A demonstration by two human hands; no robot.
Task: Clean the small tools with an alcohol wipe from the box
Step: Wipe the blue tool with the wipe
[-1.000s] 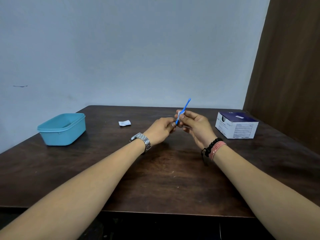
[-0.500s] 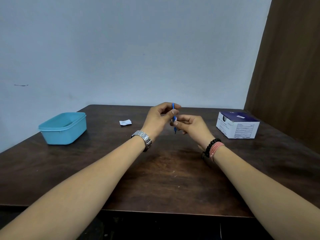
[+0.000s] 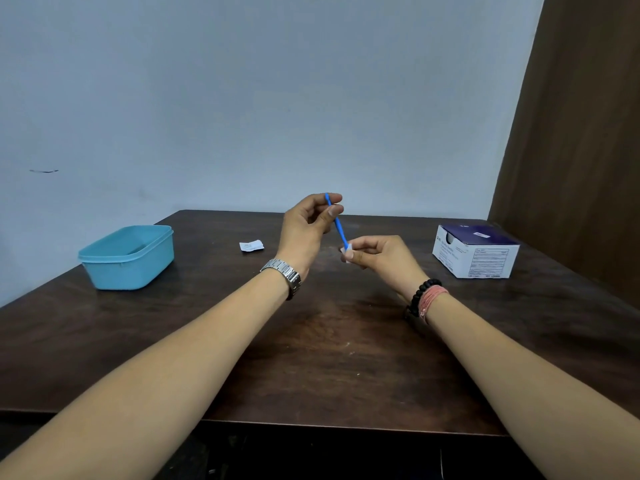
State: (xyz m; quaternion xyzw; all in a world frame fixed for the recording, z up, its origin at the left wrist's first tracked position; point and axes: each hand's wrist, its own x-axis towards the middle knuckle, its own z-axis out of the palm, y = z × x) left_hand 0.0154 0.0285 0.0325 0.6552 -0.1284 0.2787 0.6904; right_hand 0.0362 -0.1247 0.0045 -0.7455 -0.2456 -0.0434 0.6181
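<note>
My left hand [image 3: 304, 230] pinches the top end of a thin blue tool [image 3: 336, 220] between thumb and fingertips, holding it raised and tilted. At its lower end, my right hand [image 3: 377, 256] pinches a small white alcohol wipe [image 3: 348, 251] folded around the tip. Beyond my left hand, a torn wipe packet [image 3: 251, 245] lies on the dark table [image 3: 329, 358]. Far left sits a turquoise tub [image 3: 128, 258]; to the right, the wipe box [image 3: 476, 251]. With so light a pinch, a hard pull could slip the tool free.
</note>
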